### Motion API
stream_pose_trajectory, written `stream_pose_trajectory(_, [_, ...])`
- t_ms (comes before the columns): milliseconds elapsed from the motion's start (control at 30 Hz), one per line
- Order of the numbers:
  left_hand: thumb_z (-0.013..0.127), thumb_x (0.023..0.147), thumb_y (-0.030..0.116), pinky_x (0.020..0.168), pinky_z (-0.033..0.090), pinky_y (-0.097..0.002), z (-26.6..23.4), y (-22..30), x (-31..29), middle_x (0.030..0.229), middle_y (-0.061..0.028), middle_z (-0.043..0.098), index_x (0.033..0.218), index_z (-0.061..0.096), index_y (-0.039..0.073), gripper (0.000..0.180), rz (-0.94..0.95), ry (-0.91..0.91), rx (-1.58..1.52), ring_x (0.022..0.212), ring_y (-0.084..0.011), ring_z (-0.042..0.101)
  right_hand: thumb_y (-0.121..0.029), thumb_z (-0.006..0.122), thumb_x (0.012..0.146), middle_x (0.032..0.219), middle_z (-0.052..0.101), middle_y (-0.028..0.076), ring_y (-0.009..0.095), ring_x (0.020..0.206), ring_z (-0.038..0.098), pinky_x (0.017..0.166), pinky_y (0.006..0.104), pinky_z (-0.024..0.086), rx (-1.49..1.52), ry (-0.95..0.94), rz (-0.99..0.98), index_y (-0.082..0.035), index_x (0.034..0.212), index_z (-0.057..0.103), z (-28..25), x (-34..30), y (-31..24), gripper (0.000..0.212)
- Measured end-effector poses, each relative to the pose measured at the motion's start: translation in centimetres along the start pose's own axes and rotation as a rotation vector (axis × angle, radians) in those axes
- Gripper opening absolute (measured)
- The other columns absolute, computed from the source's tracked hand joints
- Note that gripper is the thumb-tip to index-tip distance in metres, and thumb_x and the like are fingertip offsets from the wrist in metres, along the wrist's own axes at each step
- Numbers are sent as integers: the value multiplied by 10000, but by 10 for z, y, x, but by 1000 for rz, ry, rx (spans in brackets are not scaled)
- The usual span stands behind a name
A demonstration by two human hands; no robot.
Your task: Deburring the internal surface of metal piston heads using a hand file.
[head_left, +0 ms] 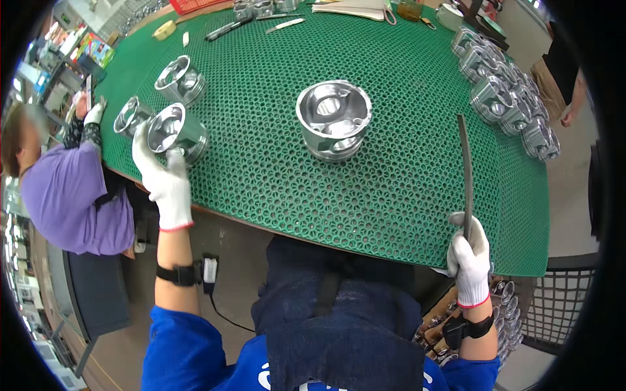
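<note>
My left hand (164,181), in a white glove, is closed on a shiny metal piston (189,138) near the mat's left edge, its thumb and fingers against the near side. The piston stands with its hollow end up. Two more pistons stand close by, one behind (194,90) and one at the far left (128,117). My right hand (469,253), gloved too, grips a long, narrow, dark flat file (466,173) that points away over the mat. Between my hands, a single larger-looking piston (329,137) stands hollow end up, touched by neither.
A green perforated mat (274,189) covers the table. Several pistons (502,91) stand in rows at the right. Pens (228,27), a slim white-handled tool (285,25) and a tape roll (164,30) lie at the back. A person in purple (78,195) sits left; another (561,78) stands right.
</note>
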State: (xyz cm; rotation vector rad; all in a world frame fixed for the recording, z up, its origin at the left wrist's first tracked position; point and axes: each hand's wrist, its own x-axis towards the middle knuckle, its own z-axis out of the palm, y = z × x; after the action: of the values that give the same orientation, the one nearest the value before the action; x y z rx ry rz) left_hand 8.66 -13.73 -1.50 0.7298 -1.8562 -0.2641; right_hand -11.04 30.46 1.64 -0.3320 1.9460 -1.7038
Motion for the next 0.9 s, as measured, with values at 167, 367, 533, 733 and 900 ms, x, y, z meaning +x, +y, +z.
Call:
stream_pose_trajectory(167, [744,734,69,1048,418,-425,27,146,4,1253,-164,589,1238,595,50,526,613,-505,-106,1200,-348,542,-151,574,886,641,456,-19,50,428,403,413,194,342,8,-13,9,57,1242,477,-3,-4,5,423])
stream_pose_trajectory(367, [741,745,114,1037,380,-519,62,171,-1,884,-87,610,1059,658,135,325,693,-689,-95,882,-263,622,-112,573,877,692,486,-12,49,463,432,430,192,361,50,-18,-22,56,1286,479,-3,-2,9,452])
stream_pose_trajectory(533, [760,739,115,1042,390,-548,7,156,-13,1040,-123,653,1137,634,68,421,734,-694,-256,1079,-298,620,-170,609,878,875,641,46,95,604,522,620,247,462,-295,-65,-245,7,1353,506,-11,-2,23,517])
stream_pose_trajectory(733, [794,804,220,924,523,-343,30,125,-56,1242,-134,613,1294,547,21,585,-415,-1060,-779,1076,-215,635,-201,608,850,843,696,127,222,659,677,641,307,532,-602,-215,-501,-10,1300,577,-2,-12,2,490])
stream_pose_trajectory(900, [783,794,370,887,526,-335,42,134,-49,1126,-111,679,1265,579,36,613,-276,-1220,-633,1028,-201,651,-200,655,839,703,662,68,245,528,617,525,345,503,-856,-351,-639,-126,1331,590,6,-33,10,501])
